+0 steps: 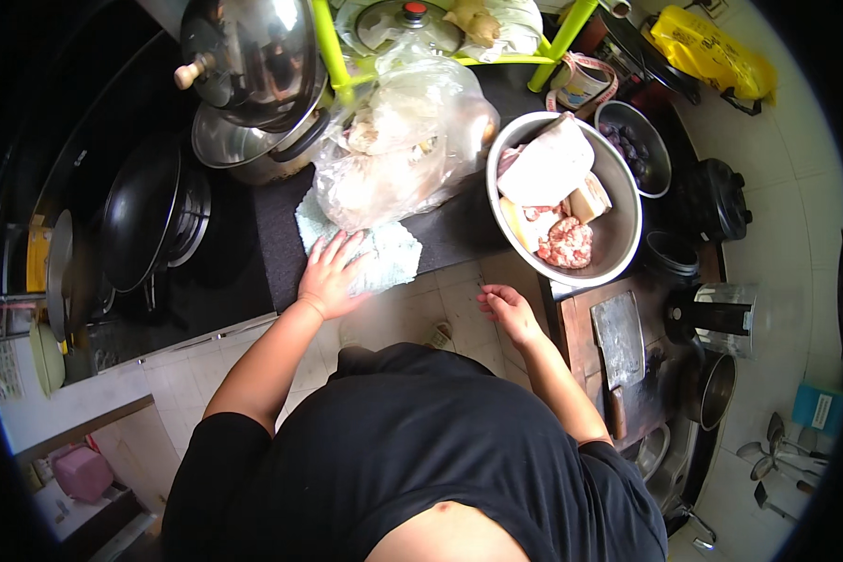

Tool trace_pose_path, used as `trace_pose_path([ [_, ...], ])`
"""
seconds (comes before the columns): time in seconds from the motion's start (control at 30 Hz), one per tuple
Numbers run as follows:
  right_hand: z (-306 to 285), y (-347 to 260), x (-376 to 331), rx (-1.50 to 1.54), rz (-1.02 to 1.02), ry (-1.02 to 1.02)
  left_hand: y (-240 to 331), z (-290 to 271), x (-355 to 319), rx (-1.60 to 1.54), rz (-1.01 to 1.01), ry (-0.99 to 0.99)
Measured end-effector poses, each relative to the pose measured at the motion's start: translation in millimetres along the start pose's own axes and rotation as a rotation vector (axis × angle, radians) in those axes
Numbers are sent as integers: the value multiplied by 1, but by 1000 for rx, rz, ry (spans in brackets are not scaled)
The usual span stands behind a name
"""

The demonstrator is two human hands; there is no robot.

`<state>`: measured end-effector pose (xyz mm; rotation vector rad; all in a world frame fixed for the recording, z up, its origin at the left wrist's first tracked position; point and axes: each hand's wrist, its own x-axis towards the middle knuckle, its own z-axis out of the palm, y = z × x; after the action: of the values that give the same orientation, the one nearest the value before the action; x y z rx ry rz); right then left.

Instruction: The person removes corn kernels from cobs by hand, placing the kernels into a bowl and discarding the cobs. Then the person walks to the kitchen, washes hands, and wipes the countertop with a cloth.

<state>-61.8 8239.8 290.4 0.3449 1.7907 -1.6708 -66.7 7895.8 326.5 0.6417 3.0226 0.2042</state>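
Left hand (331, 276) lies flat, fingers spread, palm down on a pale cloth (384, 258) at the near edge of the counter (459, 234). It holds nothing; it presses on the cloth's left part. The cloth sits partly on the dark counter top, partly over the tiled edge, just near of a clear plastic bag (398, 140).

Right hand (506, 307) hovers near the counter's tiled edge, right of the cloth, fingers loosely curled inward. Whether it pinches anything, cannot tell. It is just near of a steel bowl (628, 234), not touching it.

The bowl stands right of the bag and holds pale wrapped pieces and pinkish raw meat (566, 244). Far right of it, a smaller steel bowl (663, 173) with dark contents.

The bag, bulging with pale contents, rests against a lidded steel pot (253, 140) at far left. A second shiny lid (248, 56) with a wooden knob leans above the pot. Left of these, a black wok (140, 220) sits on a gas stove.

Right of the right forearm, a cleaver (618, 342) lies on a dark wooden board (581, 337). Further right, a black-handled jug (726, 318) and a small pot (712, 389). A yellow bag (712, 51) lies at far right.
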Motion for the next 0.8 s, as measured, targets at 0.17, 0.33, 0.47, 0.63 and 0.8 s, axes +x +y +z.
trace_pose_path([
  [0.17, 16, -1, -3, -56, -2, 1, -3, 3, -3, 19, 12, -5],
  [0.33, 37, -5, -11, -84, -24, 6, -7, 7, -7, -4, 30, 73],
  [0.47, 62, -6, -16, -120, -31, -38, -12, 11, -10, -54, 77, 154],
  [0.63, 107, -37, -15, -283, -65, -144, -19, 13, -17, -53, 74, 123],
  [0.8, 150, -87, -6, -376, -222, -209, -58, -13, -69, -79, -129, 50],
])
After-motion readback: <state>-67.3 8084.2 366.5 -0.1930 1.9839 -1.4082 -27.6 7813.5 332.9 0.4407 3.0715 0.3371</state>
